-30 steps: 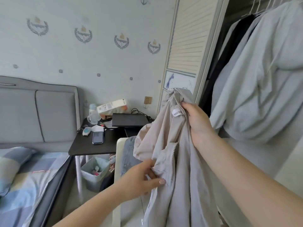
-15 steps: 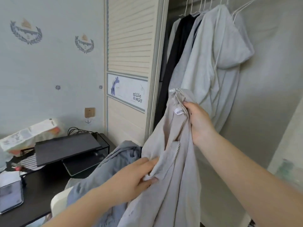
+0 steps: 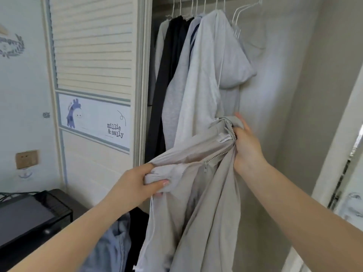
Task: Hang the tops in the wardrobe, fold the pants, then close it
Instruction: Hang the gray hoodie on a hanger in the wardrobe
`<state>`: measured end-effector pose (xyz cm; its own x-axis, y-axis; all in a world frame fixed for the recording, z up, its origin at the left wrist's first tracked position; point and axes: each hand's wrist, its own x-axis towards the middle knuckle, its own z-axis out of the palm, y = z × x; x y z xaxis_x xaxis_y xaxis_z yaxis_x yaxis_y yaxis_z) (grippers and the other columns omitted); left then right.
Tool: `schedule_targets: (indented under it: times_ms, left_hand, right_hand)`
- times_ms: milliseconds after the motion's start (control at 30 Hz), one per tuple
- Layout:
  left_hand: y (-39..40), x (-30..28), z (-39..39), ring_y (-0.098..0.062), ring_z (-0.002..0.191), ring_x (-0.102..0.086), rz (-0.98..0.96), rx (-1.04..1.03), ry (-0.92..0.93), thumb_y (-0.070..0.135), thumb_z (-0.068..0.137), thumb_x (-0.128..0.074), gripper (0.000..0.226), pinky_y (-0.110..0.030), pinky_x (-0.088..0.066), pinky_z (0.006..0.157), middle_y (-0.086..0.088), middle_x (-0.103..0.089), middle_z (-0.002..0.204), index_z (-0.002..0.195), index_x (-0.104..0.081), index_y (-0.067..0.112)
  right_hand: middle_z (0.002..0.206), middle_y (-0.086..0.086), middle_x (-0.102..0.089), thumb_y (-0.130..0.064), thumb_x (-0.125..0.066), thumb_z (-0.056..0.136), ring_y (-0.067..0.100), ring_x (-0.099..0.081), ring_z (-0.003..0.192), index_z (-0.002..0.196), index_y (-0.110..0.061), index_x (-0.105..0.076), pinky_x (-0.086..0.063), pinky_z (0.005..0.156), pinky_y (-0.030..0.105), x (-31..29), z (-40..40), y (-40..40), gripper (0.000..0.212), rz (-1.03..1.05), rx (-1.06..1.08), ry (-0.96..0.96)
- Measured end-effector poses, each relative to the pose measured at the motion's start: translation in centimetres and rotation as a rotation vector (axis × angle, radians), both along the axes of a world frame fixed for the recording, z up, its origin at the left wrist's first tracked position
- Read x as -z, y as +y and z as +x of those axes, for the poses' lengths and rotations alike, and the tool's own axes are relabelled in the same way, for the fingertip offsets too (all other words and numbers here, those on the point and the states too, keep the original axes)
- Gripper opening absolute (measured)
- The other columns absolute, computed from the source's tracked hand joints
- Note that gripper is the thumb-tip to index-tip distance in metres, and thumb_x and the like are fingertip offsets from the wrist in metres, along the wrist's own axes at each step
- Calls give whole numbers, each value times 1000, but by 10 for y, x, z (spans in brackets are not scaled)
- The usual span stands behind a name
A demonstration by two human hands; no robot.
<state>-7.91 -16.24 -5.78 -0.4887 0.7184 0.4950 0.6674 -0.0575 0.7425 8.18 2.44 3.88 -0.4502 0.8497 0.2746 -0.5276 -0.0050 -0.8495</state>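
bare forearms, no sleeves, left hand [image 3: 137,183] w/ pale pink nail polish

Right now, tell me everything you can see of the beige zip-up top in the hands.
The beige zip-up top looks like thin, soft fabric, crumpled and hanging in folds. Its zipper is open, with pale teeth and a pull visible; a white label sits near the collar. It is not on a hanger. The right hand grips the collar area; the left hand grips a bunched part lower down. It hangs before the open wardrobe.
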Motion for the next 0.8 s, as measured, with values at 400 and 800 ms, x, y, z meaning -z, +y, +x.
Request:
schedule_targets:
  times_ms: [400, 800]
  left_hand:
    - [171, -95, -23, -21, 75, -53, 557, 304, -366, 39, 69, -73, 21, -38, -43, 75, -7, -61, 76, 70, -63, 21]
    - [301, -211, -35, -11, 64, -61, 765, 559, -549, 18, 85, -62, 12, -20, -52, 57, -3, -67, 69, 78, -60, 9]
  right_hand:
    - [121, -13, -56, -13, -50, 92, 9, -58, 112, 136, -35, -47, -46, 102, 33, -56, -30, 135, 49, 244, 355, -4]
    - [95, -6, -66, -44, -52, 91, 15, -58, 88, 95, -28, -61, -39, 66, 24, -145, -42, 257, 19, 854, 827, -617]
